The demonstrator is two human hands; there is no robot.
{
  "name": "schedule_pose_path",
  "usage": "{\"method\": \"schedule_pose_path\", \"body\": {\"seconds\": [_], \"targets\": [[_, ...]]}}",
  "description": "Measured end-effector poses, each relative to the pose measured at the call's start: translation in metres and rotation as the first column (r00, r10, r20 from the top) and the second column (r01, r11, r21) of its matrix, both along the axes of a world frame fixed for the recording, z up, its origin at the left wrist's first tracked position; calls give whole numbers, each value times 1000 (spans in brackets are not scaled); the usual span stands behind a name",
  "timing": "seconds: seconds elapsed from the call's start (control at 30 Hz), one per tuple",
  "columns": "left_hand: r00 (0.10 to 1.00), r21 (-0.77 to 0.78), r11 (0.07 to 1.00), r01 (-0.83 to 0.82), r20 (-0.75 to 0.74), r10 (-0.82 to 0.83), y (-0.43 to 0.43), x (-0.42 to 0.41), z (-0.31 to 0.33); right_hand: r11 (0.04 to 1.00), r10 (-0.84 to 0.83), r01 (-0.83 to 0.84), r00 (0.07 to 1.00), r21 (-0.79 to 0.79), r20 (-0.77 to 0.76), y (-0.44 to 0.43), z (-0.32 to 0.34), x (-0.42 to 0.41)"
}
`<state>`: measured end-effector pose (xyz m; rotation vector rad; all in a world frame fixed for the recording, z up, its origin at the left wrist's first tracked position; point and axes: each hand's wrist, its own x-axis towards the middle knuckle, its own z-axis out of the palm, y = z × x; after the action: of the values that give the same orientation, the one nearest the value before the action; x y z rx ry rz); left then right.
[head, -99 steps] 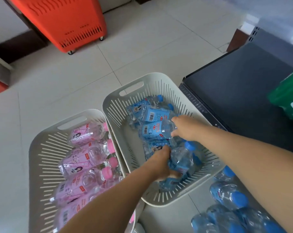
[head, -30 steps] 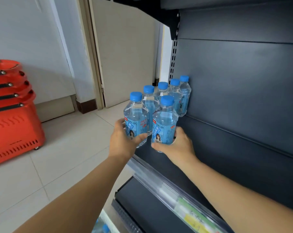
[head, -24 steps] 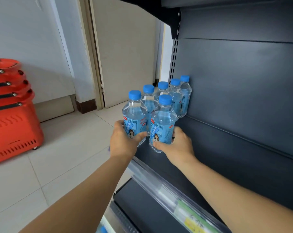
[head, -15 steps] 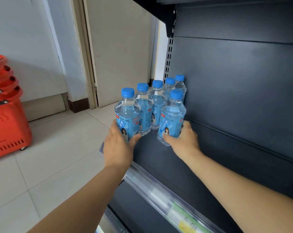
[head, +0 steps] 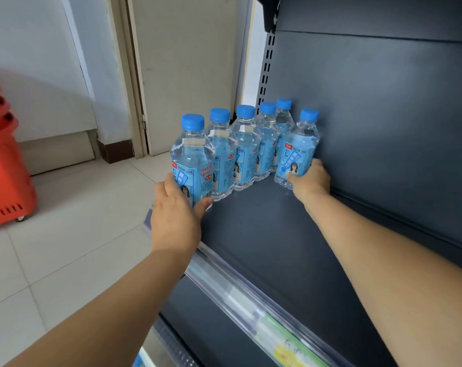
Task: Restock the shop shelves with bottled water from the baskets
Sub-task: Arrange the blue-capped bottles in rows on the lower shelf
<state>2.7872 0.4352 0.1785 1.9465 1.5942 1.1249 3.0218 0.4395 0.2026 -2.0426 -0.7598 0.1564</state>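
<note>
- The left hand (head: 175, 215) grips a clear plastic water bottle with a blue cap and a pale blue label (head: 191, 165) low on its body. The thumb curls across the label's front, and the other fingers wrap round the far side, mostly hidden.
- That bottle is upright at the front left corner of the dark grey metal shelf (head: 264, 234), about nine o'clock from the shelf's middle. The hand hides its base, so I cannot tell whether it rests on the shelf.
- The right hand (head: 310, 181) holds a second bottle of the same kind (head: 300, 149) near its base. The thumb lies on the label, and the fingers curl behind, out of sight.
- This bottle is close to the shelf's dark back panel (head: 383, 115), at two o'clock from the first.
- Between the two, a row of four matching blue-capped bottles (head: 244, 149) stands upright and packed close together along the shelf's left edge.
- A clear plastic price strip (head: 238, 287) runs along the shelf's front lip, at six o'clock in the view.
- Stacked red plastic baskets (head: 2, 168) sit on the pale tiled floor (head: 65, 247) at nine o'clock.
</note>
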Motion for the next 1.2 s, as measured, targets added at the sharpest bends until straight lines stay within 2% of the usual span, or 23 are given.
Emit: {"method": "schedule_pose_path", "body": {"seconds": [0.43,0.53,0.67,0.8,0.9,1.0,1.1,1.2], "targets": [[1000,3,1000,-10,10,10,2,0,-3,996,-84,84,996,0,-23,17,3,4],[1000,4,1000,-6,22,6,0,0,-4,994,-106,107,991,8,-76,11,0,-6],[999,-7,999,46,6,-46,0,-3,1,995,-94,96,994,26,-55,-12,1,-34],[996,-53,996,77,53,-74,-9,-15,14,999,48,-46,996,25,-73,-46,-1,-69],[994,7,999,45,96,-45,-30,-35,24,989,145,-143,987,28,-67,-69,10,-99],[993,46,995,85,75,-88,-61,-63,20,964,253,-253,967,83,7,-93,30,-137],[996,-21,996,88,33,-87,-92,-94,-4,893,420,-433,900,125,120,-124,29,-184],[999,-150,987,53,11,-52,-121,-126,-35,784,599,-610,792,116,114,-156,-1,-229]]}}
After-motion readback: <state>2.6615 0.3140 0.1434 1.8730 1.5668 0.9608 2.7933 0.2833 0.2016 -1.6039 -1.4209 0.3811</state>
